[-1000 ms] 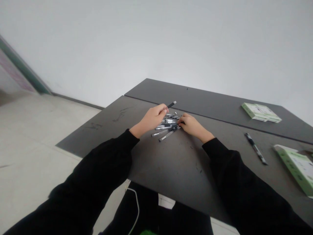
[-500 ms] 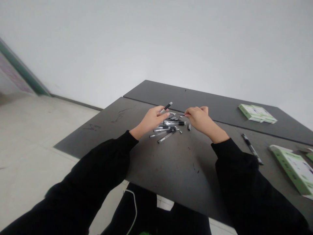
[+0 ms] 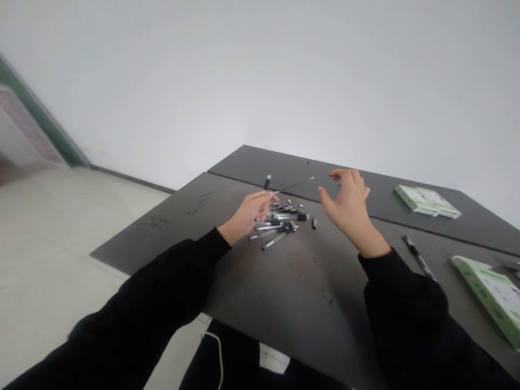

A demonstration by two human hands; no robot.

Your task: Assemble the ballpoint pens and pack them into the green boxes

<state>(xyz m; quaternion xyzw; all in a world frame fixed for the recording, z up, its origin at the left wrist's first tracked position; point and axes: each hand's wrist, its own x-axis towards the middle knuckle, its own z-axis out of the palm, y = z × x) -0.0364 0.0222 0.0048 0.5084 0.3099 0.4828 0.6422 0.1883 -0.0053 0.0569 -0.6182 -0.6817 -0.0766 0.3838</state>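
My left hand [image 3: 248, 214] is closed on a pen barrel [image 3: 267, 183], whose black grip end points up, and on a thin pen refill [image 3: 296, 184] that sticks out to the right from the fingertips. To the right of the refill's tip, my right hand [image 3: 348, 205] is raised with thumb and fingers apart, holding nothing. Below and between the hands, a loose pile of clear pens with black grips [image 3: 278, 237] lies on the table. Small grey tips [image 3: 289, 208] are scattered at the back of the pile, and a dark pen cap [image 3: 314, 222] lies at its right.
The dark table [image 3: 260, 298] has a seam across it and stands against a white wall. Green-and-white boxes [image 3: 428, 200] lie at the back right, and another box [image 3: 489, 298] is nearer. A long dark pen [image 3: 419, 257] lies beside my right sleeve.
My right hand has opened and moved to the right. A refill now shows in my left hand, and the pen barrel there has tilted more upright.
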